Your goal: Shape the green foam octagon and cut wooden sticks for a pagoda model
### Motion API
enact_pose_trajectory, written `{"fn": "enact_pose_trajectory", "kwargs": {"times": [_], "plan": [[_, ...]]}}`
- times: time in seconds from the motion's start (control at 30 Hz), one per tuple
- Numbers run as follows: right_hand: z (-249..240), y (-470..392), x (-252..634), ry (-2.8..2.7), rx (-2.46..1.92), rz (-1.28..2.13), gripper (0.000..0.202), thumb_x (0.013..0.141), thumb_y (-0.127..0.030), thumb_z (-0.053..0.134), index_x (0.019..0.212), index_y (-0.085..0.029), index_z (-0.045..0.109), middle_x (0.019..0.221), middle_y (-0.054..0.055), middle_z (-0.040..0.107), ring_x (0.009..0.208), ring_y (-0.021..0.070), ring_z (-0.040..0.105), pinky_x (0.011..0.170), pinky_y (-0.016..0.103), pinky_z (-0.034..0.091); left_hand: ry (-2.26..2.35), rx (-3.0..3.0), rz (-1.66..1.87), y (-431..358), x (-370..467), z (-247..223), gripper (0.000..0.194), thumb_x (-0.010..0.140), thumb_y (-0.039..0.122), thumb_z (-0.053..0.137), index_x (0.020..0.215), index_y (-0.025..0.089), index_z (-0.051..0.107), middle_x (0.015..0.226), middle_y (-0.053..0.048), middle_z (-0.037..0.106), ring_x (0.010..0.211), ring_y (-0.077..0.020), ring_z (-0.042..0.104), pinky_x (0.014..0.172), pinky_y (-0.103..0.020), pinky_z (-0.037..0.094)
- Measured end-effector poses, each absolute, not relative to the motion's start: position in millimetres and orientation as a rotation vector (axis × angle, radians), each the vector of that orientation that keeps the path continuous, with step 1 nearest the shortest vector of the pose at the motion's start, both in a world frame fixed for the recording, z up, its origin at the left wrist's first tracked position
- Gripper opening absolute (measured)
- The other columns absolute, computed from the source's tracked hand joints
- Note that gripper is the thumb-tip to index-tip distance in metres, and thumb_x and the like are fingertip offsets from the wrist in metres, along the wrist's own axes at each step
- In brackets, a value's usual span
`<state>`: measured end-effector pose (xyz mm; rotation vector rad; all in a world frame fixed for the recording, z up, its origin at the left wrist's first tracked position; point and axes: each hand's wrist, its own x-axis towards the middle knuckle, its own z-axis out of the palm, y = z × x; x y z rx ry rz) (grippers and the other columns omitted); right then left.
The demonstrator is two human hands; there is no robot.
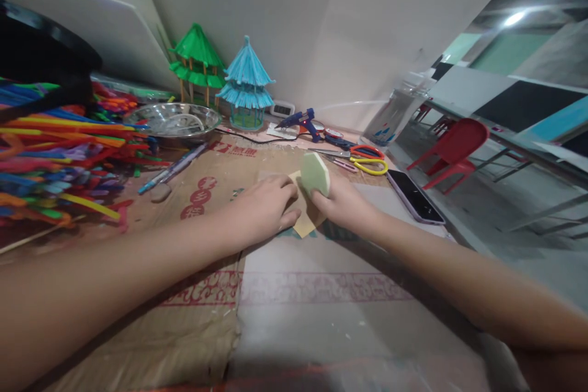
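In the middle of the work surface lies a small yellow sheet [303, 223]. My left hand [272, 203] rests at its left edge, fingers bent and a little apart, pressing on it. My right hand [342, 201] is closed round a pale green, rounded flat piece [315, 174], which stands on edge over the sheet's upper right part. The fingertips of my right hand are hidden behind the piece. Beneath the sheet are a translucent mat [316, 331] and printed cardboard [193, 331].
Colourful pipe cleaners [59, 159] fill the left. Behind stand a metal bowl [174, 122], green pavilion model [197, 61], blue pavilion model [247, 82] and glue gun [301, 120]. Scissors [370, 162] and a phone [416, 196] lie right, near a clear container [395, 113].
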<state>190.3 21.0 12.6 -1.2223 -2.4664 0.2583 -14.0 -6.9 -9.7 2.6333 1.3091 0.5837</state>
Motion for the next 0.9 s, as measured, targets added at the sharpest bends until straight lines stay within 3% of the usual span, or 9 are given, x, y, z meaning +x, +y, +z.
{"fn": "enact_pose_trajectory", "kwargs": {"times": [0.13,0.33,0.43,0.5,0.63,0.9], "plan": [[13.9,-5.4,207.7,-2.521,-1.236,0.341,0.014,0.086,-0.024,0.050,0.095,-0.021,0.061,0.082,0.006,0.068,0.068,0.0211,0.056,0.065,0.031,0.038,1.248,2.608,0.595,-5.2,-13.9,-8.1,0.025,0.096,0.037,0.052,0.100,0.016,0.064,0.107,-0.012,0.062,0.101,-0.0283,0.060,0.090,-0.043,0.051],[7.8,55.7,182.7,-2.259,-1.314,0.303,0.024,0.076,-0.028,0.054,0.098,-0.020,0.059,0.087,0.010,0.067,0.079,0.0260,0.058,0.073,0.035,0.041,1.264,2.573,0.597,-4.6,-14.5,-9.6,0.027,0.094,0.038,0.054,0.105,0.016,0.064,0.112,-0.012,0.062,0.107,-0.0302,0.059,0.092,-0.045,0.050],[12.0,67.1,181.8,-1.992,-1.280,0.562,0.017,0.075,-0.034,0.054,0.086,-0.021,0.055,0.067,0.003,0.059,0.062,0.0194,0.051,0.063,0.032,0.040,1.267,2.557,0.615,-4.2,-15.8,-10.9,0.026,0.093,0.036,0.056,0.108,0.016,0.064,0.115,-0.012,0.062,0.111,-0.0304,0.058,0.095,-0.045,0.049],[14.2,57.2,188.9,-1.804,-1.206,0.909,0.016,0.078,-0.038,0.054,0.076,-0.022,0.050,0.051,-0.003,0.045,0.047,0.0134,0.039,0.052,0.028,0.033,1.248,2.524,0.648,-2.8,-17.0,-12.7,0.026,0.092,0.035,0.058,0.108,0.016,0.063,0.116,-0.012,0.063,0.114,-0.0302,0.057,0.098,-0.046,0.048],[15.1,28.7,200.6,-1.423,-0.961,1.539,0.024,0.077,-0.041,0.065,0.075,-0.021,0.051,0.041,-0.009,0.037,0.039,0.0071,0.024,0.044,0.025,0.023,1.209,2.456,0.802,1.2,-19.7,-16.6,0.021,0.094,0.029,0.053,0.108,0.017,0.062,0.116,-0.012,0.065,0.114,-0.0282,0.058,0.101,-0.045,0.046],[13.3,19.5,194.7,-1.373,-0.870,1.686,0.035,0.071,-0.040,0.076,0.091,-0.018,0.059,0.052,-0.009,0.047,0.040,0.0046,0.028,0.042,0.023,0.021,1.116,2.282,1.097,-0.1,-20.3,-5.5,0.019,0.094,0.036,0.055,0.103,0.020,0.063,0.105,-0.007,0.064,0.103,-0.0232,0.060,0.091,-0.038,0.049]]}}
